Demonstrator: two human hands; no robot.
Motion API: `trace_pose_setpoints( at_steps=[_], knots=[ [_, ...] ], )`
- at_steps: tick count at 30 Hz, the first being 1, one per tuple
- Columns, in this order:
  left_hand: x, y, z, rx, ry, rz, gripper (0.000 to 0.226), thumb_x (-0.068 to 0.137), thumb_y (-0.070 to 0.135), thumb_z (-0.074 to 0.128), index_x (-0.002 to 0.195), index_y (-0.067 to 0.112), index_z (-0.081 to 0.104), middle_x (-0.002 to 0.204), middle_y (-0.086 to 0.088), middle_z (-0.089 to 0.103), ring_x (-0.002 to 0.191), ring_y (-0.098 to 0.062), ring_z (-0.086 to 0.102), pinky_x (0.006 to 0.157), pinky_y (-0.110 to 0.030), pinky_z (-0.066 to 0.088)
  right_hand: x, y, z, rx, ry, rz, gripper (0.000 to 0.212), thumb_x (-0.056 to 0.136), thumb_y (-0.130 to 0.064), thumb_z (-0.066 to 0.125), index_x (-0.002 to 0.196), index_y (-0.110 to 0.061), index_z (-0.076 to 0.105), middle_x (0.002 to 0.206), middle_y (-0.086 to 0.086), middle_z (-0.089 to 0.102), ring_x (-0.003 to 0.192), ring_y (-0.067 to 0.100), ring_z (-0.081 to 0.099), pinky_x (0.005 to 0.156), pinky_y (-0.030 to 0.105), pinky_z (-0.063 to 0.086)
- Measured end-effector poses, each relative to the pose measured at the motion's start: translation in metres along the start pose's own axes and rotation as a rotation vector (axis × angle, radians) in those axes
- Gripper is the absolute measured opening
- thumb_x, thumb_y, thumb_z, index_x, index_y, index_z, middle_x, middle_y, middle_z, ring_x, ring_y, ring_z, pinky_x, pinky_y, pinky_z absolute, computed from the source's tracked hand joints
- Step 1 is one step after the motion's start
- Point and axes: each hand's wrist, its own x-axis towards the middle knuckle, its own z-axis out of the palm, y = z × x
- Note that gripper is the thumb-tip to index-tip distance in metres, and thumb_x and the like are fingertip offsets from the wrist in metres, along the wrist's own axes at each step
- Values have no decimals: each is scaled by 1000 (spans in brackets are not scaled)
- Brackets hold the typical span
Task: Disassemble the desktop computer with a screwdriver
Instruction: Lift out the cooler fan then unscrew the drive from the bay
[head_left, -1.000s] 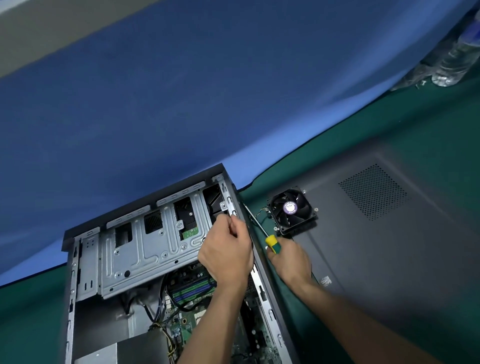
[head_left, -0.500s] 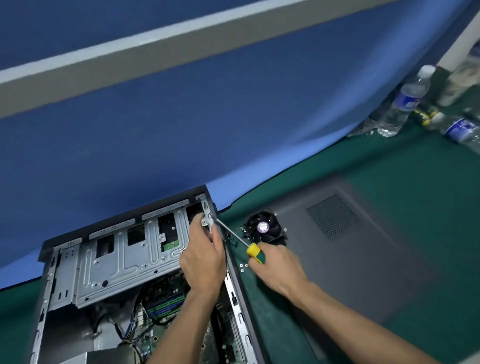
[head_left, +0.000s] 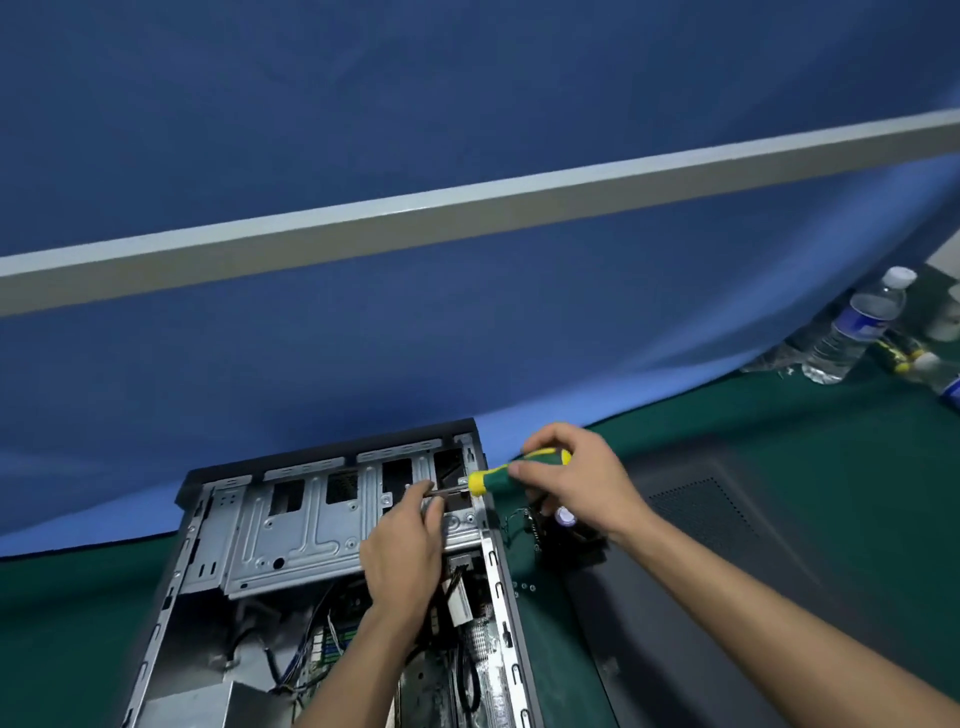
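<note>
Both hands crowd the drive cage (head_left: 306, 525); fan (head_left: 563, 530) beside the case blocks the right.

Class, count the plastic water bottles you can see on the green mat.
2: one bottle upright at far right by the blue backdrop; another bottle lying at the right edge, cut off. More may be hidden.

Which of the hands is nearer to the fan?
Right. The right hand, gripping the screwdriver, is just above the fan; the left hand is over the case, farther left.

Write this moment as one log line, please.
right hand grips screwdriver | left hand steadies its shaft | tip at drive cage
</note>
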Motion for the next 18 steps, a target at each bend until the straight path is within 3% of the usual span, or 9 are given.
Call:
trace_pose_setpoints(
  at_steps=[3, 5, 10, 18],
  knots=[
    [4, -10, -5, -17, -5, -62, 41, 92, 28, 53, 132, 24, 45, 71, 11, 57, 63, -12, 52, 58, -30, 36, 7, -16, 16, -153, 171, -150, 16, 78, -31, 69, 75, -23, 56, 60, -6, 55, 45, 9, 42, 42, 21, 34],
    [8, -22, -8, 15, 30, -59, 49, 87, 24, 59, 133, 23, 43, 93, 5, 59, 85, -17, 55, 70, -33, 42, 10, -28, 26, -235, 182, -242, 16, 77, -33, 64, 72, -25, 52, 54, -10, 51, 48, 9, 40, 46, 24, 32],
    [18, -54, -11, 148, 5, -83, 51, 87, 35, 58, 134, 21, 44, 133, -3, 41, 124, -21, 31, 104, -35, 27, 21, -56, 52, -394, 119, -395, 20, 77, -32, 61, 66, -24, 46, 49, -8, 49, 49, 11, 44, 47, 26, 33],
    [26, -62, -17, -135, -69, -143, 32, 89, 31, 61, 121, 32, 59, 142, 8, 43, 139, -16, 16, 110, -37, 10, 42, -64, 83, -527, 80, -413, 18, 75, -32, 59, 67, -23, 45, 49, -9, 47, 52, 9, 42, 47, 26, 27]
  ],
)
